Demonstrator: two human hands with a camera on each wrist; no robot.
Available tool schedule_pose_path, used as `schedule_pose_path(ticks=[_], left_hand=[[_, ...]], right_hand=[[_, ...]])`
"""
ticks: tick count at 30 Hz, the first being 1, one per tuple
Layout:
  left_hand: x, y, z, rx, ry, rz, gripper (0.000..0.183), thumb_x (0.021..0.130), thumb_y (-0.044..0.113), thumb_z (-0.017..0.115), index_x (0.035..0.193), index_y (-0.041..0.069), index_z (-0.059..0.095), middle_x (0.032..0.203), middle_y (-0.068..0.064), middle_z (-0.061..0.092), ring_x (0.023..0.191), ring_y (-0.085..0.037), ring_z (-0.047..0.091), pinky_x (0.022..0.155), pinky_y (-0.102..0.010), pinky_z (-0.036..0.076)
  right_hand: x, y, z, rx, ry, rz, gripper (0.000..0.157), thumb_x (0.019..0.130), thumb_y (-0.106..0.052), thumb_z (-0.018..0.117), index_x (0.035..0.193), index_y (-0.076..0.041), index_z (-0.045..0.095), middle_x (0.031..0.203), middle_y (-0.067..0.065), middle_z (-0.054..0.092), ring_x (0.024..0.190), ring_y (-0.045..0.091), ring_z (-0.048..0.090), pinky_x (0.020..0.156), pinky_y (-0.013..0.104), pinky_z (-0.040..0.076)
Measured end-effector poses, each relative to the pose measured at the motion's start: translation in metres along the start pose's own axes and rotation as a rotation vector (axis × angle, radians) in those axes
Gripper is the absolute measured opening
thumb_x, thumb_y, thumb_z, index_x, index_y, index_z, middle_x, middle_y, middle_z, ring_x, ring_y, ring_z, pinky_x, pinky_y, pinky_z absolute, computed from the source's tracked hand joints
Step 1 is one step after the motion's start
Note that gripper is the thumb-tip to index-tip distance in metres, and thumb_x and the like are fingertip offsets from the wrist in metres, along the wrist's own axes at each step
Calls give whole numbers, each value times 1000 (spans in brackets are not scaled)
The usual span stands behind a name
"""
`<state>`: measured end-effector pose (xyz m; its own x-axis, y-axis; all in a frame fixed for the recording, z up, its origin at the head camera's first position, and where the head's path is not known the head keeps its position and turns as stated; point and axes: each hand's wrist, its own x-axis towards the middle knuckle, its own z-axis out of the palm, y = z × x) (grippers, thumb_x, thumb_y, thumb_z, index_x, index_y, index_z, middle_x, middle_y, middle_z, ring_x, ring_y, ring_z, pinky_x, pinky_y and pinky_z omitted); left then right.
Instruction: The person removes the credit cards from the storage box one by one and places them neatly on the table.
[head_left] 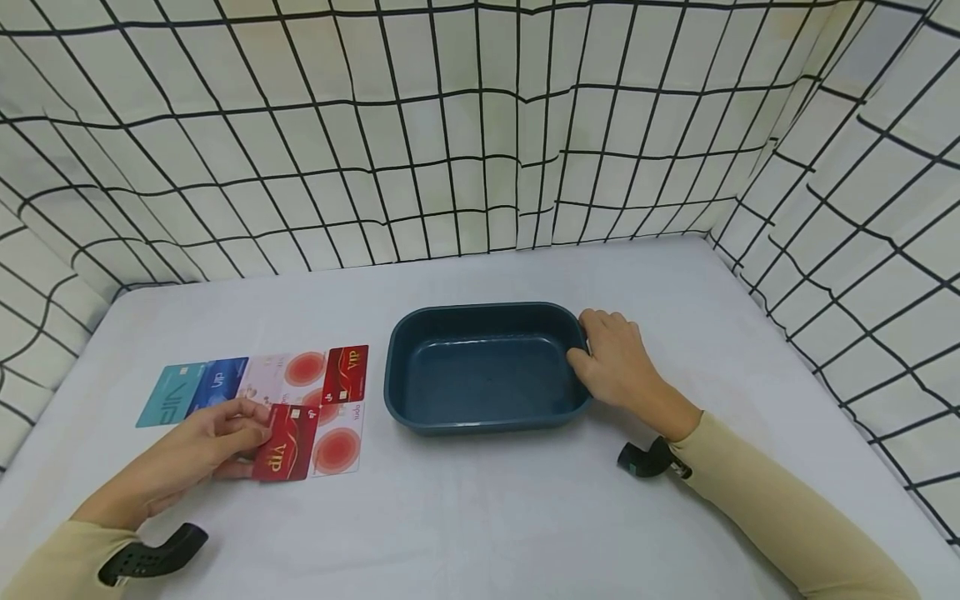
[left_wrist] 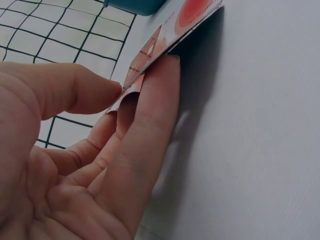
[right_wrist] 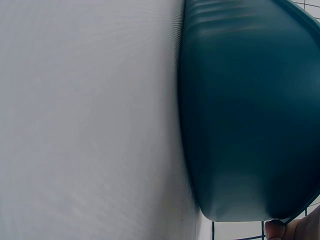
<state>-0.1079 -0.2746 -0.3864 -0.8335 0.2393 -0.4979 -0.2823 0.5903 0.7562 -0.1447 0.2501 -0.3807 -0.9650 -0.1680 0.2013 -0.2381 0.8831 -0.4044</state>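
Observation:
My left hand (head_left: 202, 446) pinches a red VIP card (head_left: 288, 446) between thumb and fingers. Beside that card shows a white card with a red circle (head_left: 337, 450); in the left wrist view its edge (left_wrist: 187, 22) stands raised over a shadow. Beyond the hand lie a teal VIP card (head_left: 168, 396), a blue card (head_left: 217, 383), a pale pink patterned card (head_left: 262, 375) and a second red card (head_left: 347, 375). My right hand (head_left: 615, 358) grips the right end of a dark teal tray (head_left: 487, 379), thumb over the rim. The tray's side wall (right_wrist: 245, 125) fills much of the right wrist view.
A white cloth (head_left: 480, 517) covers the table. Black wire mesh (head_left: 450, 133) over white panels stands along the back and both sides. Black curved bands (head_left: 153, 558) sit at both wrists, over beige sleeves (head_left: 780, 508).

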Motion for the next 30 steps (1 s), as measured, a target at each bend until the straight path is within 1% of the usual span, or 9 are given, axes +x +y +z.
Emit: schedule_pose_path(ticks=[7, 13, 17, 20, 22, 25, 30], left_hand=[[0, -1, -1, -5, -10, -2, 60, 106, 34, 58, 145, -4, 34, 148, -30, 45, 117, -15, 60, 85, -27, 63], [-2, 2, -2, 35, -13, -9, 60, 107, 37, 55, 146, -3, 35, 146, -30, 48, 115, -15, 60, 84, -27, 63], [-4, 4, -2, 43, -22, -15, 61, 108, 38, 54, 147, -4, 34, 144, -30, 50, 112, -14, 61, 83, -27, 64], [-5, 6, -2, 63, -19, -18, 59, 108, 37, 53, 146, -4, 36, 135, -24, 58, 105, -14, 64, 81, -27, 64], [-6, 8, -3, 94, -19, -15, 57, 109, 36, 51, 145, -5, 37, 128, -19, 63, 101, -15, 65, 80, -27, 63], [-7, 13, -3, 140, -20, -12, 55, 109, 36, 50, 145, -5, 39, 119, -12, 66, 96, -16, 65, 78, -26, 63], [-8, 17, -3, 166, -21, -25, 57, 109, 37, 51, 144, -6, 40, 116, -11, 66, 94, -17, 65, 77, -26, 63]], right_hand=[[1, 0, 0, -1, -3, 5, 15, 87, -21, 49, 90, -8, 55, 82, 8, 55, 78, 27, 46, 71, 35, 30], [0, 0, 1, -1, 3, -1, 16, 87, -21, 49, 91, -7, 56, 83, 8, 56, 78, 27, 47, 71, 36, 31], [1, 1, 1, -3, 7, 0, 16, 87, -21, 49, 92, -7, 56, 83, 8, 56, 78, 27, 47, 71, 36, 31], [1, 1, 2, -2, 8, -2, 16, 87, -21, 49, 92, -7, 56, 83, 8, 56, 78, 27, 47, 72, 36, 32], [1, 2, 1, -2, 8, -6, 16, 87, -20, 49, 92, -7, 56, 83, 9, 56, 78, 27, 47, 71, 36, 32], [1, 1, 1, 3, 10, -10, 16, 87, -20, 49, 91, -7, 56, 82, 9, 56, 78, 27, 47, 71, 36, 32], [1, 1, 1, 1, 15, -16, 15, 86, -20, 50, 91, -7, 56, 81, 8, 55, 77, 27, 47, 70, 35, 31]])
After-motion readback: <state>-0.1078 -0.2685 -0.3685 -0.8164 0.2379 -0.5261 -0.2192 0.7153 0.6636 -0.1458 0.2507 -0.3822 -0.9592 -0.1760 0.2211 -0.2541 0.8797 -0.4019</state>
